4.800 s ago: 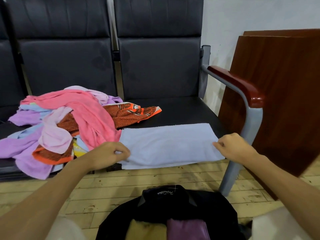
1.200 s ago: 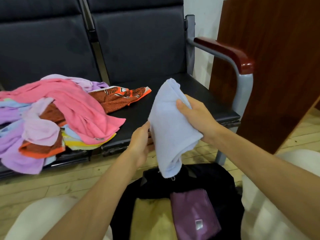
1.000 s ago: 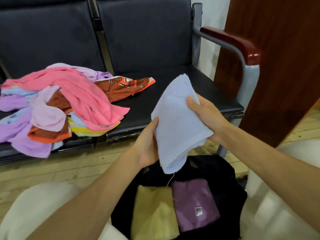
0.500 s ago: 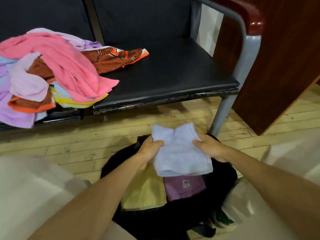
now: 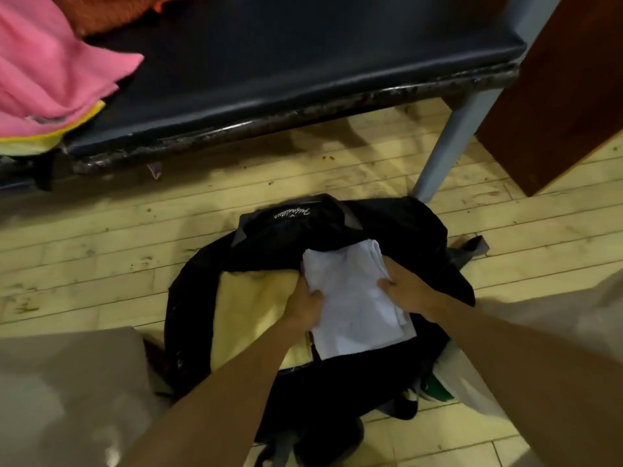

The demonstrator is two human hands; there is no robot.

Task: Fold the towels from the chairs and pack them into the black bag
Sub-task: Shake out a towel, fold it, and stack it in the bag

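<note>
Progress looks partial, as far as you can judge from here: the black bag (image 5: 397, 224) lies open on the wooden floor (image 5: 101, 251) in front of the chair seat (image 5: 303, 62). A folded yellow towel (image 5: 249, 311) already lies inside it on the left, and you have the pale folded towel (image 5: 354, 298) down in the mouth of the bag, just beside the yellow one, with its far end up against the bag's upper flap. That towel is folded and all but placed, though not yet let go. What is left shows at the top left of the view, where a pink towel (image 5: 50, 62), an orange patterned towel (image 5: 111, 15) and a yellow-edged cloth (image 5: 33, 143) under the pink one lie unfolded on the seat. How many more lie beyond the frame you cannot tell. Your left hand (image 5: 303, 308) pinches the pale towel's left edge, thumb on top and the fingers curled underneath, out of sight. Your right hand (image 5: 404, 291) grips the right edge the same way, thumb across the top and fingers wrapped round the folded layers. Neither hand is spread flat; each is closed on the cloth, one at either side. By my reading, letting go and smoothing it down would finish this towel, and the pile on the seat comes after.
</note>
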